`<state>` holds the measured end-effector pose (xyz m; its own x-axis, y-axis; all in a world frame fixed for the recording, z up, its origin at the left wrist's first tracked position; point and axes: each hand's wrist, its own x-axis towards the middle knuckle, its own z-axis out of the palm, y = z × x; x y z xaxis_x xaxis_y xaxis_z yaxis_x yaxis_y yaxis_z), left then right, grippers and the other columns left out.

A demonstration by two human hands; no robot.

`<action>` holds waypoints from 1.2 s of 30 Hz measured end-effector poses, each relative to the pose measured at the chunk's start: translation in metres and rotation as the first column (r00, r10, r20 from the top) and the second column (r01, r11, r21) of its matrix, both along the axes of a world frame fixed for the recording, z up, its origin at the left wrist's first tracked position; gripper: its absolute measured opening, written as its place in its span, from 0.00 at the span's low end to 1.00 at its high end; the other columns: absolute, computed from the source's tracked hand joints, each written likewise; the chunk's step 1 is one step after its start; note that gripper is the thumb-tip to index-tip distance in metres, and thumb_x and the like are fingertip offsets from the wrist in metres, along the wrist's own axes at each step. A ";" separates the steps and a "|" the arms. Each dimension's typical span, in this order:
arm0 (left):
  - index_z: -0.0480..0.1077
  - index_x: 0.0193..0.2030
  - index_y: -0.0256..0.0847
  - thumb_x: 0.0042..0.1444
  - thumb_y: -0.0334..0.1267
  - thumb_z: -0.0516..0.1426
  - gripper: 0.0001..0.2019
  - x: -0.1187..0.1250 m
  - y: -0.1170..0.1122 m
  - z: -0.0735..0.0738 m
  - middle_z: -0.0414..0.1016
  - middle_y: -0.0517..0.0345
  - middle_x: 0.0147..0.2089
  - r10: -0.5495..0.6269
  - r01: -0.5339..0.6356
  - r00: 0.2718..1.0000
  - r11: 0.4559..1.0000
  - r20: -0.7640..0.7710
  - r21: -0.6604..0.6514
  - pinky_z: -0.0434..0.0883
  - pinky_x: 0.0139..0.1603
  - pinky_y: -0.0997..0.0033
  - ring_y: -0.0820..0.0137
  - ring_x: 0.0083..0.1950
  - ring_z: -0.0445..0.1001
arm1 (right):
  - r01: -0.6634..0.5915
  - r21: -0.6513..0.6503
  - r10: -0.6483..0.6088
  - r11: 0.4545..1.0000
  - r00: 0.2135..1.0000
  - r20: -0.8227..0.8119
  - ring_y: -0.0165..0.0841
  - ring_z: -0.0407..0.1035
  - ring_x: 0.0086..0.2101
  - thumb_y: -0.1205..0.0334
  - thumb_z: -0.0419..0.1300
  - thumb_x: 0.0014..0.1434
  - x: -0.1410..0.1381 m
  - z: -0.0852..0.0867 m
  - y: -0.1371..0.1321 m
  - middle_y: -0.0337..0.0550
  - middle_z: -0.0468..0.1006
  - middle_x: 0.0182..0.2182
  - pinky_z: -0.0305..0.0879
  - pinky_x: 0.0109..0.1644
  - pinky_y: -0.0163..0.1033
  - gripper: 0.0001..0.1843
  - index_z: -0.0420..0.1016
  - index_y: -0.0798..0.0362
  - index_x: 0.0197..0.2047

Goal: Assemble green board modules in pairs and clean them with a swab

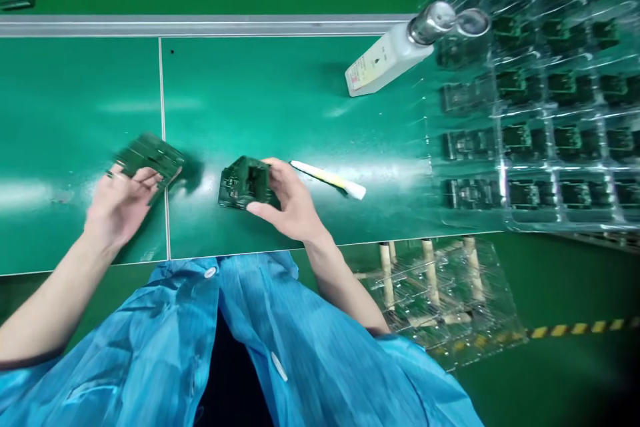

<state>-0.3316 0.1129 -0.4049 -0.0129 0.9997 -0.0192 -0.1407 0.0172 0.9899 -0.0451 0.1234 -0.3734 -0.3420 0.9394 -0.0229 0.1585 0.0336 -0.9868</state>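
A green circuit board assembly (150,155), smeared by motion, is held in my left hand (116,203) above the left part of the bench. My right hand (291,203) grips a second green circuit board assembly (245,181), thumb at its near side and fingers behind it. That one has an open, boxy side turned toward my palm and sits low over the bench surface. To the right of my right hand lies a white brush (327,178) with a yellowish middle, apart from my fingers.
A white bottle (387,60) with a metal cap stands at the back of the green bench (280,100). Clear plastic trays (503,167) with several board assemblies fill the right side. Below the bench edge, another clear tray (450,293) rests on a rack of pale tubes (429,267).
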 end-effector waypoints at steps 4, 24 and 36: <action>0.74 0.50 0.48 0.61 0.60 0.50 0.23 0.027 -0.010 0.031 0.79 0.54 0.51 0.137 -0.035 0.928 0.958 0.347 -0.284 0.75 0.63 0.53 0.62 0.57 0.76 | 0.060 -0.271 -0.168 0.961 0.902 -0.398 0.47 0.73 0.53 0.32 0.52 0.61 -0.008 0.008 -0.002 0.49 0.77 0.53 0.71 0.56 0.64 0.30 0.69 0.44 0.54; 0.60 0.69 0.52 0.45 0.44 0.72 0.44 0.056 -0.058 0.049 0.70 0.48 0.65 -0.230 0.300 0.914 0.938 -0.335 0.174 0.73 0.65 0.50 0.52 0.65 0.70 | -0.247 0.316 0.169 0.916 0.952 0.256 0.37 0.67 0.61 0.50 0.54 0.67 -0.021 0.033 -0.042 0.50 0.73 0.59 0.67 0.67 0.48 0.24 0.60 0.53 0.62; 0.70 0.61 0.45 0.36 0.39 0.76 0.41 0.056 -0.054 0.036 0.78 0.45 0.56 -0.123 0.219 0.942 0.930 -0.311 0.296 0.79 0.54 0.61 0.58 0.56 0.77 | -0.019 0.371 -0.327 0.928 0.435 0.839 0.50 0.73 0.45 0.52 0.57 0.66 0.111 0.014 0.002 0.55 0.78 0.43 0.73 0.48 0.60 0.15 0.77 0.52 0.49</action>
<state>-0.2753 0.0587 -0.3690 0.2023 0.9377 0.2826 0.1214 -0.3104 0.9428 0.0658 0.1250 -0.3595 -0.1462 0.9878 0.0528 0.9566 0.1548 -0.2469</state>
